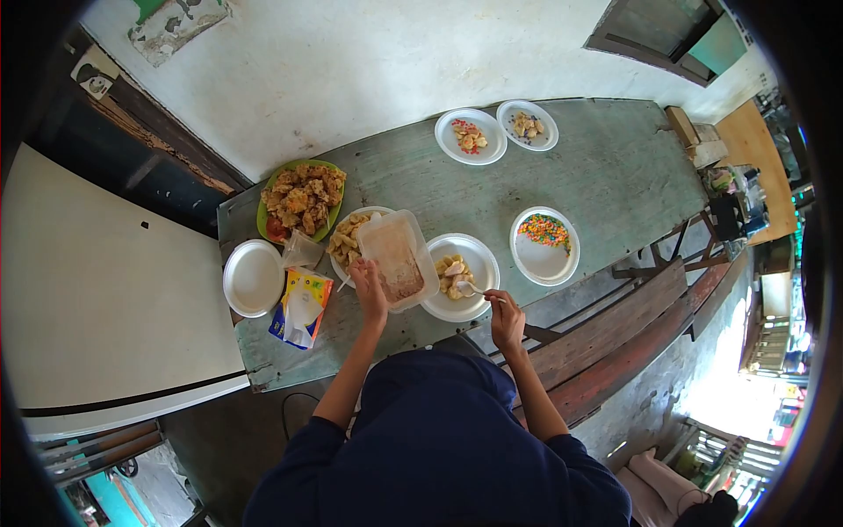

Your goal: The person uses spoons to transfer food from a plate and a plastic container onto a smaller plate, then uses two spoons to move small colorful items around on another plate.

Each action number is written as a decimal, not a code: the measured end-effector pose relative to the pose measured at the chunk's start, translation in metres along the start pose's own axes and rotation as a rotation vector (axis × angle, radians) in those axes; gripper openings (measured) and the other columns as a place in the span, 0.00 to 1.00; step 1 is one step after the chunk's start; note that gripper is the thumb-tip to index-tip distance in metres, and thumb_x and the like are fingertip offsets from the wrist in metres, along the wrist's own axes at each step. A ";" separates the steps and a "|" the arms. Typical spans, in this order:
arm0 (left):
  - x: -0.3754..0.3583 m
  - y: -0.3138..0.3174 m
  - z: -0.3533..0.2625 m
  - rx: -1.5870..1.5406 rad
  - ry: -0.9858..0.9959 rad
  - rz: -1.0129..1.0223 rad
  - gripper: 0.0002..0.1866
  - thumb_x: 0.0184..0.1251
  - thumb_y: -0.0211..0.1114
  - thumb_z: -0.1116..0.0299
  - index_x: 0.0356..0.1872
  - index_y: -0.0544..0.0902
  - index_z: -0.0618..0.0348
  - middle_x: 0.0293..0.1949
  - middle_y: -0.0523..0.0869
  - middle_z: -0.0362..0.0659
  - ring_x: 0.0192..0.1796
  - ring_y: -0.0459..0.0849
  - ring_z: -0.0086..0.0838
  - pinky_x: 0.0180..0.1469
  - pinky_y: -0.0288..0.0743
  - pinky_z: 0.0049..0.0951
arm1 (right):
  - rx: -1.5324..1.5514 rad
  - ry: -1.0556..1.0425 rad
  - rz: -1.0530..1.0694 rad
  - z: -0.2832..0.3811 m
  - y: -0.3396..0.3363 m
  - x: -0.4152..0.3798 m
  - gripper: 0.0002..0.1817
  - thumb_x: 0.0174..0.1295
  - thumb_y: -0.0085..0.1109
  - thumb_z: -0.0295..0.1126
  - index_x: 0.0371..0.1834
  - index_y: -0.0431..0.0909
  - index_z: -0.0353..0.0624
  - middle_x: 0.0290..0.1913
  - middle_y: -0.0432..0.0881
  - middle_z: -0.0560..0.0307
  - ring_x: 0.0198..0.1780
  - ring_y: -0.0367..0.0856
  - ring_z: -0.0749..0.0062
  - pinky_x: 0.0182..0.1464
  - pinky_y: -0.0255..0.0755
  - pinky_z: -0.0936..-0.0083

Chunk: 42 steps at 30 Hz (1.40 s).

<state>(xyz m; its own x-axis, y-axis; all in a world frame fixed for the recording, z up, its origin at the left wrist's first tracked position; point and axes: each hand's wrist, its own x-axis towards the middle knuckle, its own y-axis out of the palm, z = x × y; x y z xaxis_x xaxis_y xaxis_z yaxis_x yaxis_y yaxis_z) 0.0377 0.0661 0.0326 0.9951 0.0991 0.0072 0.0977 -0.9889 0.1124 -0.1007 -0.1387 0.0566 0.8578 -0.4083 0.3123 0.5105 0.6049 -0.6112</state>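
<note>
A translucent plastic container (401,259) with brown residue inside is tilted in my left hand (370,288), whose fingers grip its left edge. My right hand (504,318) pinches a small white spoon (479,290), its tip at the pale food pieces (451,269) on a white plate (460,309). The container overlaps the left rim of this plate. Behind my left hand, another white plate holds light brown pieces (345,241), partly covered by the container. A thin white handle shows beside my left fingers.
On the green table (395,171) are a green plate of fried food (303,200), stacked white bowls (253,278), a tissue pack (301,309), a plate of colourful candies (544,233) and two plates (471,136) near the wall. A bench (606,329) stands at right; a person's legs (650,487) show beyond.
</note>
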 end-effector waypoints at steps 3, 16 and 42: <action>-0.001 -0.001 0.001 0.004 -0.017 0.001 0.13 0.70 0.47 0.60 0.45 0.62 0.59 0.42 0.66 0.42 0.45 0.67 0.25 0.53 0.60 0.26 | 0.053 0.112 0.028 0.007 -0.002 0.005 0.06 0.60 0.50 0.27 0.34 0.77 0.41 0.34 0.81 0.55 0.33 0.80 0.59 0.33 0.73 0.71; 0.001 0.000 0.010 -0.022 -0.033 -0.030 0.14 0.71 0.47 0.61 0.46 0.62 0.60 0.42 0.65 0.42 0.47 0.66 0.26 0.55 0.59 0.27 | 0.001 0.019 0.087 0.022 0.001 0.032 0.06 0.60 0.50 0.27 0.38 0.77 0.45 0.36 0.80 0.57 0.34 0.79 0.57 0.32 0.71 0.70; -0.007 0.048 -0.008 -0.154 -0.122 0.175 0.14 0.72 0.43 0.58 0.44 0.63 0.59 0.37 0.69 0.38 0.35 0.65 0.17 0.41 0.62 0.18 | 0.670 0.307 0.340 0.028 0.014 0.048 0.14 0.68 0.39 0.34 0.38 0.74 0.37 0.31 0.78 0.57 0.18 0.67 0.86 0.22 0.59 0.88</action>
<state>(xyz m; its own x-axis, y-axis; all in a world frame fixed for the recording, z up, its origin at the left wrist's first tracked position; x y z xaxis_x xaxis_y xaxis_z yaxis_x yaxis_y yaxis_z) 0.0353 0.0191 0.0461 0.9922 -0.0957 -0.0793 -0.0710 -0.9603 0.2699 -0.0506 -0.1307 0.0834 0.9672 -0.2391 -0.0855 0.2363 0.9708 -0.0414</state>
